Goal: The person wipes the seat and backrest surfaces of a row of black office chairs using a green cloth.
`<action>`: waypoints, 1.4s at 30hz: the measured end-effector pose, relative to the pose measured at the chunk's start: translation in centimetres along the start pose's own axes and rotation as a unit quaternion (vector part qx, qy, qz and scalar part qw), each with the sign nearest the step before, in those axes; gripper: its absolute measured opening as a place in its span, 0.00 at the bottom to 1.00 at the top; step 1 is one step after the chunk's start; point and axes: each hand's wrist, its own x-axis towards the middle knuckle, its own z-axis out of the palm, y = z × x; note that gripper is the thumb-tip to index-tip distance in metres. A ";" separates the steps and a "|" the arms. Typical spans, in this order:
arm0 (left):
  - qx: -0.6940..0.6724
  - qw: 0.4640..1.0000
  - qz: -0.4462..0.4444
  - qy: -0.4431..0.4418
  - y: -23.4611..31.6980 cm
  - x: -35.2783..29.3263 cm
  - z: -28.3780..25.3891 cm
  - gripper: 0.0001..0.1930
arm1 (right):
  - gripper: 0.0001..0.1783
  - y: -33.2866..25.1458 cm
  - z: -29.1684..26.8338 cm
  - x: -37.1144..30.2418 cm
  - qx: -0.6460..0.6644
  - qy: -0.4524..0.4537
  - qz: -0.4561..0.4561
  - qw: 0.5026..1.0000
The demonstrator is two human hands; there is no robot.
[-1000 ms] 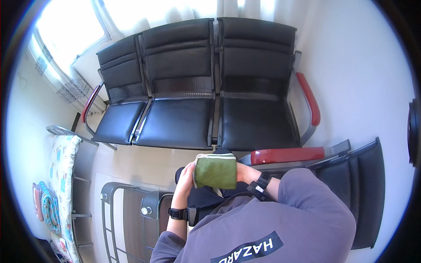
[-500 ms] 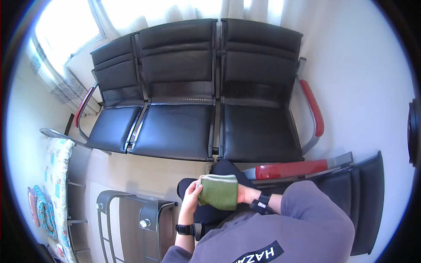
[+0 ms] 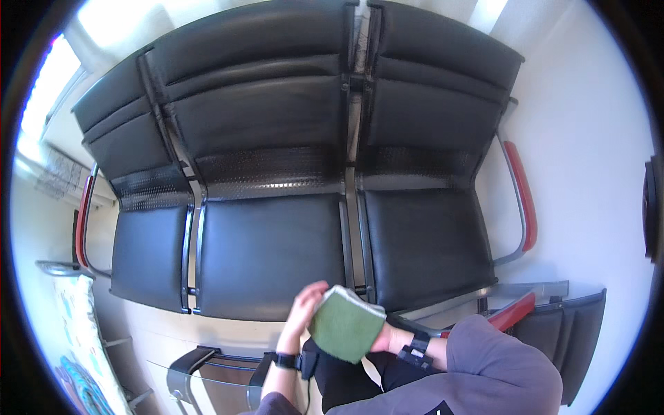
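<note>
Left: your bare left hand (image 3: 301,312) rests its fingers, close together, along the left edge of the squarish, green, white-edged fabric piece (image 3: 348,326); whether they pinch it cannot be told. Centre: the fabric piece, above your black-trousered lap (image 3: 340,387), likely handles as soft, light and unslippery; grip opposite edges. Right: your bare right hand (image 3: 384,339) meets its lower-right edge, fingers hidden, closure unclear.

Left forearm (image 3: 278,382): rising from the lower edge, leaning slightly right
Left hand (image 3: 306,308): raised, fingers lightly bent, tips pointing toward the upper right
Right forearm (image 3: 437,351): reaching leftward, almost level
Right hand (image 3: 384,338): slightly lower than the left, fingers hidden
Both hands: apart, in front of the body
</note>
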 end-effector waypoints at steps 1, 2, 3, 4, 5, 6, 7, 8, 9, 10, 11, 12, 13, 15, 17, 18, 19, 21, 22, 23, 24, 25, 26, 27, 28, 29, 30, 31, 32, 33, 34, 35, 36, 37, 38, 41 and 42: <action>0.009 0.999 0.015 0.033 2.9 2.5 -0.8 0.15 | 0.23 -1.3 2.4 0.1 0.012 -0.016 -0.029 0.999; 0.066 0.993 0.072 0.070 5.5 4.7 -1.7 0.14 | 0.23 -2.7 4.6 0.1 0.024 -0.033 -0.060 0.997; 0.193 0.961 0.178 0.086 8.1 7.6 -3.0 0.12 | 0.23 -4.4 6.7 -0.2 0.033 -0.051 -0.095 0.994; 0.244 0.934 0.232 0.123 11.5 10.5 -3.5 0.11 | 0.23 -6.0 8.1 -0.8 0.041 -0.067 -0.131 0.988; 0.266 0.903 0.304 0.146 15.3 13.3 -3.6 0.11 | 0.23 -7.8 8.5 -1.2 0.058 -0.074 -0.161 0.983; 0.291 0.866 0.369 0.174 18.7 16.6 -4.3 0.12 | 0.23 -9.3 9.9 -1.8 0.064 -0.064 -0.201 0.975; 0.316 0.818 0.440 0.194 22.8 19.7 -4.5 0.14 | 0.23 -10.9 11.3 -2.5 0.070 -0.053 -0.241 0.967; 0.345 0.774 0.485 0.216 27.1 22.5 -3.6 0.13 | 0.23 -12.9 11.9 -3.2 0.080 -0.063 -0.272 0.957; 0.370 0.738 0.522 0.216 31.3 25.2 -3.3 0.13 | 0.24 -14.7 12.8 -3.8 0.087 -0.076 -0.298 0.947; 0.407 0.698 0.546 0.221 35.5 27.7 -2.5 0.13 | 0.22 -16.3 14.6 -4.6 0.046 -0.074 -0.352 0.932; 0.452 0.650 0.565 0.233 39.0 29.8 -2.5 0.14 | 0.21 -18.2 16.3 -4.6 0.048 -0.122 -0.375 0.918; 0.494 0.616 0.557 0.258 41.6 31.9 -2.0 0.13 | 0.21 -20.2 18.1 -5.2 0.031 -0.139 -0.414 0.899; 0.529 0.582 0.551 0.281 43.6 34.1 -1.1 0.13 | 0.20 -22.3 19.7 -6.1 0.013 -0.152 -0.458 0.876; 0.598 0.528 0.530 0.287 45.8 38.2 -1.5 0.14 | 0.20 -26.3 23.3 -6.7 0.024 -0.174 -0.554 0.814; 0.611 0.521 0.531 0.271 45.6 40.8 0.5 0.12 | 0.28 -30.9 25.0 -6.9 -0.087 -0.077 -0.703 0.701; 0.630 0.505 0.507 0.301 44.6 41.4 1.2 0.10 | 0.29 -32.6 26.5 -7.1 -0.141 -0.047 -0.756 0.638; 0.656 0.481 0.476 0.334 44.3 41.2 0.8 0.09 | 0.31 -34.2 28.9 -6.4 -0.191 -0.023 -0.794 0.576; 0.647 0.447 0.497 0.368 44.6 41.2 1.8 0.08 | 0.30 -39.2 31.6 -5.4 -0.362 0.072 -0.865 0.341; 0.645 0.456 0.493 0.363 44.7 41.2 2.0 0.08 | 0.30 -40.8 33.5 -5.6 -0.311 0.052 -0.836 0.450; 0.647 0.466 0.488 0.357 44.1 41.3 1.9 0.09 | 0.30 -41.5 35.2 -5.3 -0.254 0.033 -0.791 0.555; 0.649 0.466 0.486 0.354 44.4 41.2 1.3 0.10 | 0.30 -41.4 36.6 -4.5 -0.430 0.219 -0.810 0.332; 0.650 0.465 0.486 0.353 44.7 40.9 0.7 0.11 | 0.29 -41.1 37.7 -3.5 -0.558 0.377 -0.736 0.068; 0.661 0.473 0.467 0.348 44.3 41.0 0.9 0.13 | 0.30 -41.3 38.4 -3.0 -0.589 0.378 -0.713 0.047; 0.659 0.477 0.465 0.349 44.1 41.2 1.4 0.14 | 0.31 -41.5 38.9 -2.6 -0.619 0.378 -0.688 0.027; 0.658 0.482 0.462 0.348 44.0 41.1 1.4 0.14 | 0.31 -41.7 39.2 -2.1 -0.613 0.382 -0.692 0.006; 0.656 0.487 0.460 0.348 43.8 41.2 1.4 0.15 | 0.31 -42.0 39.2 -1.9 -0.598 0.382 -0.705 -0.003; 0.655 0.486 0.465 0.345 43.7 41.4 1.6 0.15 | 0.31 -42.4 39.2 -1.9 -0.589 0.398 -0.703 -0.011; 0.658 0.484 0.463 0.345 43.8 41.3 1.5 0.15 | 0.30 -42.7 39.2 -1.8 -0.580 0.412 -0.702 -0.017; 0.659 0.488 0.456 0.345 43.8 41.2 1.6 0.16 | 0.30 -43.0 39.0 -1.8 -0.580 0.411 -0.703 -0.015; 0.660 0.493 0.450 0.346 43.7 41.2 1.8 0.16 | 0.30 -43.4 38.6 -1.9 -0.580 0.421 -0.696 -0.043; 0.659 0.489 0.453 0.347 43.9 41.1 1.5 0.16 | 0.30 -43.4 38.6 -1.8 -0.579 0.425 -0.692 -0.069; 0.663 0.485 0.451 0.349 44.1 41.0 1.2 0.16 | 0.30 -43.5 38.5 -1.9 -0.580 0.434 -0.685 -0.075; 0.664 0.489 0.447 0.346 44.2 41.0 0.9 0.16 | 0.29 -43.5 38.4 -1.9 -0.582 0.435 -0.683 -0.079; 0.664 0.497 0.442 0.343 44.0 41.0 0.9 0.16 | 0.29 -43.5 37.9 -2.3 -0.587 0.437 -0.676 -0.085; 0.665 0.497 0.438 0.346 44.0 41.0 1.0 0.16 | 0.30 -43.8 37.5 -2.6 -0.596 0.436 -0.670 -0.081; 0.663 0.493 0.446 0.342 44.3 40.9 1.2 0.16 | 0.31 -45.0 36.5 -5.3 -0.614 0.459 -0.641 -0.046; 0.663 0.494 0.448 0.341 44.1 41.0 1.2 0.16 | 0.31 -45.4 35.9 -6.7 -0.611 0.487 -0.622 -0.045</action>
